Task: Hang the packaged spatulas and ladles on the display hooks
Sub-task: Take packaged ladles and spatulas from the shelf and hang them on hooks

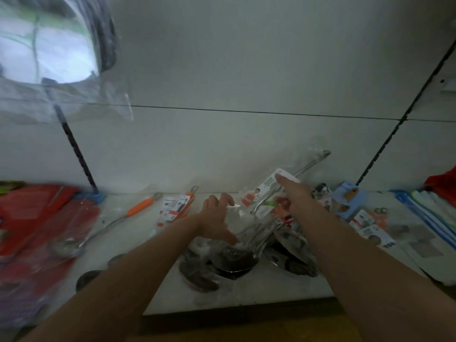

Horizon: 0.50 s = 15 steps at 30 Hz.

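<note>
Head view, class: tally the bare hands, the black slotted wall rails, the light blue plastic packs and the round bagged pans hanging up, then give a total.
Bare hands: 2, left hand and right hand, both on the clear-bagged steel ladle
Black slotted wall rails: 2
Light blue plastic pack: 1
Round metal pan, bagged and hanging: 1
Total: 6

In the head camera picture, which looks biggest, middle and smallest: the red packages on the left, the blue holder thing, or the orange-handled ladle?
Largest to smallest, as they look:
1. red packages, though they lie nearer the camera at the blurred edge, so they may look bigger than they are
2. orange-handled ladle
3. blue holder
</note>
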Each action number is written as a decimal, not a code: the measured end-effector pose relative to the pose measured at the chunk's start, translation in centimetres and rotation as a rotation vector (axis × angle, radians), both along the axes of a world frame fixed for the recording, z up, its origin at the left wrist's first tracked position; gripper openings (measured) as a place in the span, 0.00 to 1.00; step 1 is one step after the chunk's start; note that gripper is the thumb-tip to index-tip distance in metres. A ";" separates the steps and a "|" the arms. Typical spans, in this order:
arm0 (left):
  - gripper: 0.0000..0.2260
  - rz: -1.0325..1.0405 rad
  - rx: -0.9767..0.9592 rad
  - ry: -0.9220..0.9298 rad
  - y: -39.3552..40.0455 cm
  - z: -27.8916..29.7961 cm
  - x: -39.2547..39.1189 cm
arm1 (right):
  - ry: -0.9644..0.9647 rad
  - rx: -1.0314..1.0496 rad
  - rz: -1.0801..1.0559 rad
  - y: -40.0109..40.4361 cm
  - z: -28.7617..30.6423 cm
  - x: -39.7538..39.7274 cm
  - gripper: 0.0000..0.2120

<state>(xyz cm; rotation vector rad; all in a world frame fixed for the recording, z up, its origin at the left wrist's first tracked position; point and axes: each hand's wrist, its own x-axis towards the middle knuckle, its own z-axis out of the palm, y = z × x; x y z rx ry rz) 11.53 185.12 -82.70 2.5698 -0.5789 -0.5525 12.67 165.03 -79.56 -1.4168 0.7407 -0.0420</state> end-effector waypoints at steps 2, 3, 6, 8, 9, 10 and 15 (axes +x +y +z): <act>0.45 0.000 -0.006 0.004 0.2 0.2 -0.3 | -0.007 -0.044 -0.044 0.9 -0.1 0.2 0.22; 0.48 0.008 -0.021 0.020 0.5 0.5 -0.4 | -0.011 -0.055 -0.051 1.4 -0.1 0.3 0.22; 0.48 0.099 -0.106 0.064 0.8 1.3 -0.2 | -0.023 -0.118 -0.016 2.5 0.8 0.5 0.17; 0.45 0.219 -0.257 0.072 0.9 2.2 0.5 | -0.073 -0.158 0.028 3.6 1.7 0.5 0.12; 0.43 0.276 -0.353 0.065 1.0 2.8 0.7 | -0.094 -0.178 0.050 4.2 2.1 0.5 0.10; 0.42 0.329 -0.452 0.054 1.1 3.3 1.1 | -0.114 -0.197 0.073 5.0 2.5 0.5 0.08; 0.32 0.475 -0.819 -0.021 2.3 6.5 1.7 | -0.179 -0.249 0.284 8.5 3.7 0.1 0.09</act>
